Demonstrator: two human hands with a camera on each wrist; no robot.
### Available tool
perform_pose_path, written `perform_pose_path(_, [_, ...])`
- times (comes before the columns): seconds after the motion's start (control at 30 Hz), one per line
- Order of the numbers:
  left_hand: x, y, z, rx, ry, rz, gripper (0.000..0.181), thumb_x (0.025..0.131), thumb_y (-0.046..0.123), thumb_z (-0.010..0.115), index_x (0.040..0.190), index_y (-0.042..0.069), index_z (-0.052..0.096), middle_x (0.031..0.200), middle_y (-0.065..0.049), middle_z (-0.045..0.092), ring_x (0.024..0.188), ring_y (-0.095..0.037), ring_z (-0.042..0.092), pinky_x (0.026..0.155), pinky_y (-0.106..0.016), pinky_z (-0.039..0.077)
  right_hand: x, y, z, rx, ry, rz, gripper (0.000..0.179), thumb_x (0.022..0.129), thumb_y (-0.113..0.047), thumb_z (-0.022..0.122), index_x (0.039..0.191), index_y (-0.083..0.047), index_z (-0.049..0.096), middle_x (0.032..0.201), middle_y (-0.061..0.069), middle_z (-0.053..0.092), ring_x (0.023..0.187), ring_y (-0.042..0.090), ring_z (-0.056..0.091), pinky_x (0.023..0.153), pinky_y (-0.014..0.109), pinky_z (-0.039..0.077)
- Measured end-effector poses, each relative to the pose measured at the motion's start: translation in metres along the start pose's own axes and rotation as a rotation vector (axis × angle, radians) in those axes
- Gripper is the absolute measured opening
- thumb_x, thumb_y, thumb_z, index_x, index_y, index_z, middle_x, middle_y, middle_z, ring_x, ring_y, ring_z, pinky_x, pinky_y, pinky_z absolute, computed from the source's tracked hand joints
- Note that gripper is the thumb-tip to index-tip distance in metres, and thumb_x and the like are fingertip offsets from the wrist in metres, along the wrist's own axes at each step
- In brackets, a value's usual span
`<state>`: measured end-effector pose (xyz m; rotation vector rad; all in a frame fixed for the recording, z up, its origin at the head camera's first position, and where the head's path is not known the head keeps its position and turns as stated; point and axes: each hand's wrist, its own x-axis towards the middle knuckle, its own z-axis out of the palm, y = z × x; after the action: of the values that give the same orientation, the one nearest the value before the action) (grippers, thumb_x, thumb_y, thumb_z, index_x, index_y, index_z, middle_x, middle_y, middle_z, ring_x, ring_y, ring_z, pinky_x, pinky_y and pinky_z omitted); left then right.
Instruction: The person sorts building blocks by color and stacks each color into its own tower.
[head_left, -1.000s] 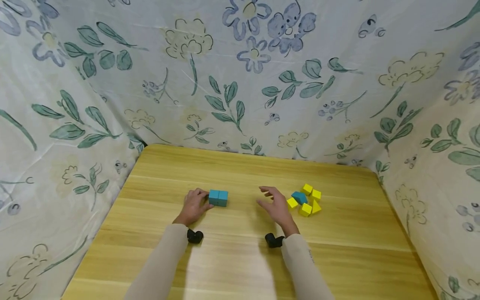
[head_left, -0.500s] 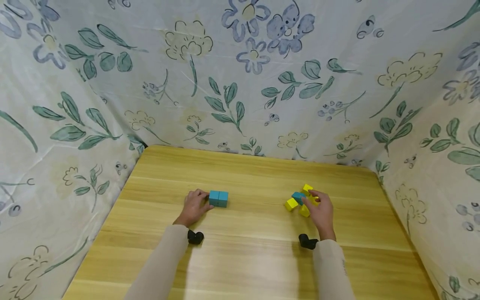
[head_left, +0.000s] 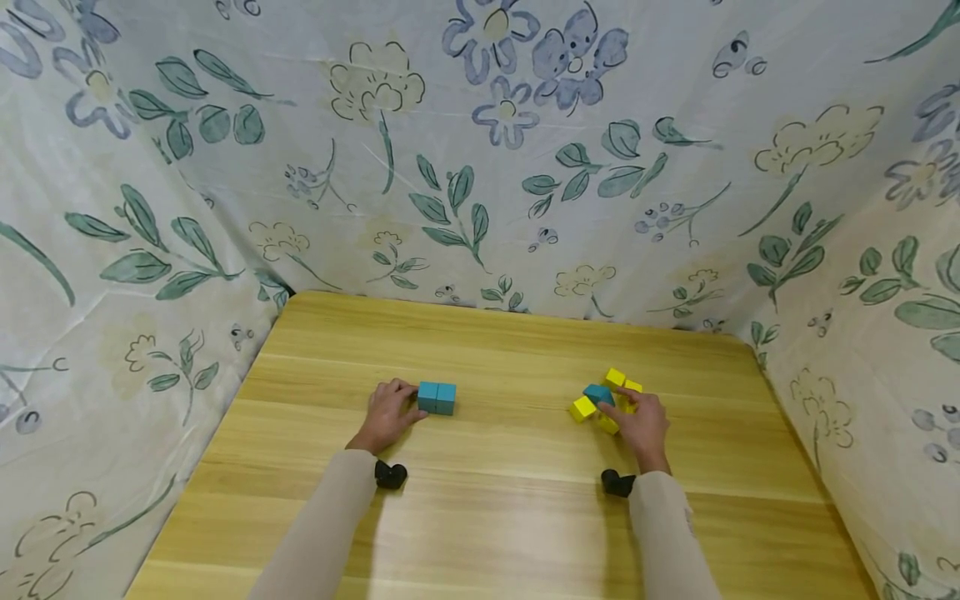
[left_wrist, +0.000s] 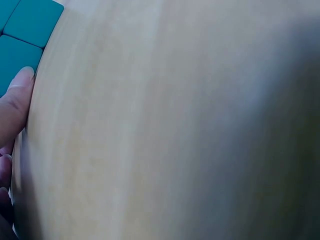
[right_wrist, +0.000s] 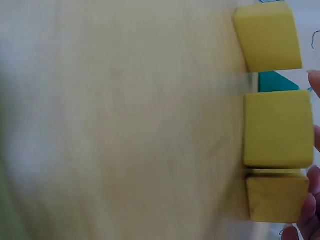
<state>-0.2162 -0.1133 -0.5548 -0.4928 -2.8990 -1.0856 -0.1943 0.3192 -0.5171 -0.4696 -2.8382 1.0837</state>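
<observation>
Two blue cubes (head_left: 437, 398) stand side by side, left of the table's middle. My left hand (head_left: 390, 413) holds the left one, with the thumb on its front face and the fingers behind. In the left wrist view the thumb (left_wrist: 19, 90) presses that cube. My right hand (head_left: 642, 423) is over the group of blocks on the right. Its thumb and index finger close around a blue block with slanted sides (head_left: 596, 392). In the right wrist view this blue block (right_wrist: 274, 82) shows between yellow cubes, with the fingertips partly cut off at the edge.
Around the blue slanted block lie several yellow blocks, including a cube in front (head_left: 582, 408) and one behind (head_left: 615, 378). My right hand covers part of them. Floral cloth (head_left: 480, 167) surrounds the wooden table (head_left: 495, 517) at the back and sides.
My right hand has moved right from the table's middle onto the block group, and its thumb and index finger have drawn in around the blue slanted block. The left hand stays put.
</observation>
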Motion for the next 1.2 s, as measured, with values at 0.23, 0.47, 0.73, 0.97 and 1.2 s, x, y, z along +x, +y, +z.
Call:
perform_pose_path(0.23, [0.001,-0.002,0.001,0.011,0.009,0.012,0.049,0.087,0.025,0.072,0.126,-0.001,0.059,0.114,-0.013,0.055,0.106,-0.034,0.045,0.09,-0.051,0.034,0.001,0.004,0.009,-0.09,0.036,0.024,0.057,0.086,-0.044,0.07,0.128,-0.007,0.061,0.125,0.026,0.042,0.117,0.045,0.033,0.095,0.062,0.016])
perform_pose_path(0.47, [0.001,-0.001,0.0,-0.003,0.0,0.006,0.048,0.087,0.025,0.071,0.125,-0.002,0.059,0.115,-0.014,0.055,0.106,-0.034,0.045,0.091,-0.052,0.033,0.003,-0.001,0.01,-0.15,0.05,0.035,0.055,0.086,-0.044,0.069,0.127,-0.007,0.062,0.123,0.027,0.042,0.113,0.046,0.033,0.09,0.061,0.015])
perform_pose_path(0.73, [0.001,0.0,0.0,-0.004,0.0,-0.001,0.048,0.087,0.025,0.072,0.125,-0.001,0.06,0.115,-0.013,0.055,0.107,-0.034,0.045,0.091,-0.051,0.033,0.006,-0.002,0.013,-0.173,0.052,0.084,0.055,0.085,-0.045,0.069,0.125,-0.007,0.063,0.114,0.026,0.044,0.106,0.044,0.036,0.087,0.059,0.017])
perform_pose_path(0.97, [0.001,-0.002,0.001,-0.001,0.008,0.016,0.048,0.087,0.026,0.071,0.125,-0.001,0.06,0.114,-0.013,0.055,0.105,-0.033,0.045,0.089,-0.05,0.034,0.007,-0.005,0.014,-0.139,0.054,0.148,0.056,0.085,-0.044,0.071,0.125,-0.006,0.064,0.117,0.027,0.043,0.107,0.045,0.035,0.089,0.058,0.017])
perform_pose_path(1.2, [0.0,-0.003,0.001,-0.006,0.007,0.022,0.05,0.087,0.026,0.072,0.126,-0.002,0.059,0.114,-0.013,0.055,0.103,-0.033,0.045,0.088,-0.049,0.033,0.006,-0.006,0.016,-0.108,0.049,0.161,0.056,0.086,-0.044,0.069,0.126,-0.005,0.062,0.122,0.027,0.043,0.111,0.046,0.035,0.09,0.059,0.017])
